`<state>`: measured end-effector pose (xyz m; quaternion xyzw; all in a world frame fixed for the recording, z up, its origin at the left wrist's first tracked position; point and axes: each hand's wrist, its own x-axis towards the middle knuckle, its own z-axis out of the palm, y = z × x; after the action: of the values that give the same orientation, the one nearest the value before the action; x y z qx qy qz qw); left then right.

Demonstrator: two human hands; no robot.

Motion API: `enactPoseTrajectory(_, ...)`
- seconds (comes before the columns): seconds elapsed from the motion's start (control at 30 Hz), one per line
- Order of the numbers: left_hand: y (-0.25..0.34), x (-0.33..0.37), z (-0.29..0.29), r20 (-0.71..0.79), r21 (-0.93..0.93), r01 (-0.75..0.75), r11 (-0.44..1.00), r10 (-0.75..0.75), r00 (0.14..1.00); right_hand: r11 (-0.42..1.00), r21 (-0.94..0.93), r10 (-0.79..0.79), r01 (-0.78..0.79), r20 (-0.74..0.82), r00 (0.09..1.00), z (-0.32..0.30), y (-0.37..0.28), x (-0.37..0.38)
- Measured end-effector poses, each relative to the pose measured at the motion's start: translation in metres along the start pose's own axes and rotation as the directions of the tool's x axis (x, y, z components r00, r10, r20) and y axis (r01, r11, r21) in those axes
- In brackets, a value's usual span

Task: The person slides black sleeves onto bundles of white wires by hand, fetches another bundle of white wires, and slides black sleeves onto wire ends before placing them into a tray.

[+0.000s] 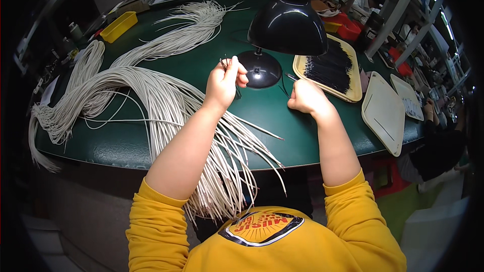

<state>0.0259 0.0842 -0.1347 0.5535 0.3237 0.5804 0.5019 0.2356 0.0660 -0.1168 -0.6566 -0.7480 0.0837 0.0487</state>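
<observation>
My left hand is raised over the green table, left of the lamp's base, its fingers pinched on a few thin black wires. Their ends stick out above and below the fingers. To the right of the base, my right hand is closed around a slim tool with a metallic tip; most of it is hidden in the fist. A thin dark strand shows beside that hand. Long white cables lie in a thick bundle under and left of my left forearm, their ends hanging over the table's front edge.
A black desk lamp stands ahead of my hands. On the right are a cream tray of short black wires, a cream lid-like tray and another tray. A yellow bin sits far left. Other people work around the table.
</observation>
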Motion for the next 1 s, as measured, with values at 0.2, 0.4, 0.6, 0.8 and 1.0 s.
enactPoseTrajectory(0.2,0.005,0.000,0.004,0.000,0.026,0.007,1.000,-0.007,1.000,0.996,-0.078,0.033,-0.030,0.035,0.999,-0.016,-0.007,-0.023)
enactPoseTrajectory(0.4,-0.002,0.000,0.002,0.075,0.043,0.009,0.999,-0.012,0.997,0.994,-0.102,-0.052,0.049,-0.025,0.998,-0.006,-0.016,-0.016)
enactPoseTrajectory(0.6,-0.006,-0.003,0.003,0.065,0.047,0.057,0.997,-0.060,0.996,0.978,0.088,-0.181,0.187,-0.071,0.981,0.000,-0.006,-0.035)
enactPoseTrajectory(0.8,-0.004,-0.002,0.003,0.039,0.001,0.049,0.999,-0.049,0.998,0.681,0.731,-0.154,0.033,0.100,0.983,-0.022,0.010,-0.044)
enactPoseTrajectory(1.0,-0.004,-0.001,0.007,0.042,-0.008,0.052,0.999,-0.052,0.998,0.192,0.976,-0.237,0.103,-0.055,0.970,0.009,0.014,-0.039)
